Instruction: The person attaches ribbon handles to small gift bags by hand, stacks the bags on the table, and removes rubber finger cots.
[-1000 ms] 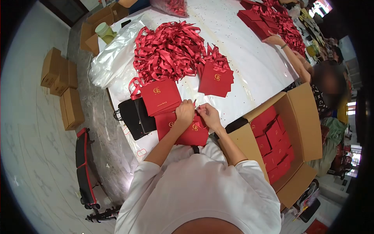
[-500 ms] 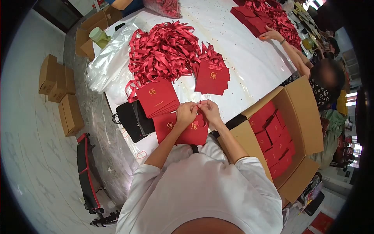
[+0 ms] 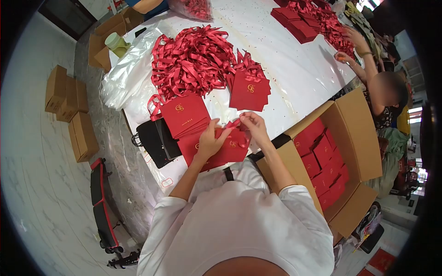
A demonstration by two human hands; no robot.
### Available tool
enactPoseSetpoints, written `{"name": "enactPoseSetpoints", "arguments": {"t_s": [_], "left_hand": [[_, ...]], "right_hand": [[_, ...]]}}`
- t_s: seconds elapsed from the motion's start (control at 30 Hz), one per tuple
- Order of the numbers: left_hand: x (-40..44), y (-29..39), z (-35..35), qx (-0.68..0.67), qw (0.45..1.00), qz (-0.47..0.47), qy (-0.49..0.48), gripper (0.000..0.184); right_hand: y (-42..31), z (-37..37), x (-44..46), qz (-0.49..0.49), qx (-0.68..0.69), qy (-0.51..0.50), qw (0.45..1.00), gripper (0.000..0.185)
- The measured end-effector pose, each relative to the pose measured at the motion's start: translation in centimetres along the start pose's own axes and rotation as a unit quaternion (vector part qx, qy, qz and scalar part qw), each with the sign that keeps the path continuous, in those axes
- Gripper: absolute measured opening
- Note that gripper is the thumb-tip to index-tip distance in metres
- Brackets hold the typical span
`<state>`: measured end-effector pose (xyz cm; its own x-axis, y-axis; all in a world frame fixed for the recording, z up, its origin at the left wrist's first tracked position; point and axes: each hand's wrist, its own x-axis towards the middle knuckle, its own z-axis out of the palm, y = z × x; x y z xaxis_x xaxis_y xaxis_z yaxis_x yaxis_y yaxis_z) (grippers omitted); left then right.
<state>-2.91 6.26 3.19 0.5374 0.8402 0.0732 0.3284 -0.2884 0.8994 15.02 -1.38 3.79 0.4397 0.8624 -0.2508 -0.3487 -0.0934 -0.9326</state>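
Red paper bags (image 3: pixel 235 154) with gold lettering lie in front of me at the table's edge. My right hand (image 3: pixel 256 128) pinches a red ribbon (image 3: pixel 234 124) at the top of the right-hand bag. Over the bags rests my left hand (image 3: pixel 211 142), its thumb and forefinger spread apart and the thumb close to the ribbon. It partly covers the lettering beneath. A fanned stack of red bags (image 3: pixel 186 112) lies just beyond my left hand. Another stack, with ribbon handles (image 3: pixel 248 92), sits beyond my right hand.
A heap of red ribbons (image 3: pixel 193 60) is on the white table, beside clear plastic bags (image 3: pixel 131 69). Black pouches (image 3: pixel 159 142) lie left of me. An open carton (image 3: pixel 359 133) holding red bags stands at right. Across the table, another person's raised hand (image 3: pixel 357 39) is near more ribbons.
My hands have moved apart: the left shifted left and opened, the right moved slightly right with the ribbon. The other person's hand left the far red stack.
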Motion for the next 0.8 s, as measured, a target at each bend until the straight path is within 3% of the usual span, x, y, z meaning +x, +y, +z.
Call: {"name": "enactPoseSetpoints", "arguments": {"t_s": [0.03, 0.07, 0.13, 0.23, 0.37, 0.5, 0.57, 0.63, 0.7, 0.73, 0.8], "left_hand": [[-0.3, 0.9, -1.1, 0.066, 0.994, -0.047, -0.075, 0.051], [-0.7, 0.1, -0.9, 0.066, 0.994, -0.046, -0.076, 0.051], [-1.4, -0.5, -0.5, -0.22, 0.951, -0.104, -0.193, 0.05], [-2.2, 0.7, -0.5, -0.182, 0.952, -0.106, -0.22, 0.045], [-2.7, 3.3, -1.6, -0.08, 0.952, -0.101, -0.277, 0.047], [-2.0, 5.2, -2.6, -0.079, 0.949, -0.128, -0.279, 0.05], [-2.6, 5.3, -2.6, -0.084, 0.958, -0.109, -0.251, 0.039], [-3.2, 5.1, -2.6, -0.118, 0.958, -0.134, -0.225, 0.037], [-3.1, 4.3, -2.4, -0.154, 0.954, -0.159, -0.2, 0.036], [-2.8, 3.3, -2.3, -0.188, 0.953, -0.151, -0.185, 0.034], [-2.3, 1.7, -2.3, -0.245, 0.95, -0.119, -0.15, 0.033]], "right_hand": [[-0.6, -0.1, 0.0, 0.004, 0.02, 0.007, 1.0, 0.012], [-0.3, -0.5, 0.5, 0.005, 0.037, 0.012, 0.999, 0.011], [-0.9, -0.5, 0.7, 0.016, 0.017, 0.007, 1.0, 0.01], [-0.8, -0.1, 0.9, 0.01, -0.008, 0.013, 1.0, 0.008], [0.2, -1.9, 3.9, -0.069, -0.094, 0.056, 0.992, 0.008], [0.6, -2.5, 5.3, -0.096, -0.128, 0.018, 0.987, 0.009], [1.0, -2.3, 5.1, -0.084, -0.119, 0.008, 0.989, 0.009], [1.0, -2.5, 4.1, -0.076, -0.131, -0.007, 0.988, 0.019], [0.4, -2.4, 2.3, -0.089, -0.163, 0.046, 0.982, 0.035], [-0.3, -2.6, 1.2, -0.054, -0.23, 0.047, 0.97, 0.046], [0.3, -3.4, -0.1, -0.008, -0.208, -0.011, 0.978, 0.045]]}}
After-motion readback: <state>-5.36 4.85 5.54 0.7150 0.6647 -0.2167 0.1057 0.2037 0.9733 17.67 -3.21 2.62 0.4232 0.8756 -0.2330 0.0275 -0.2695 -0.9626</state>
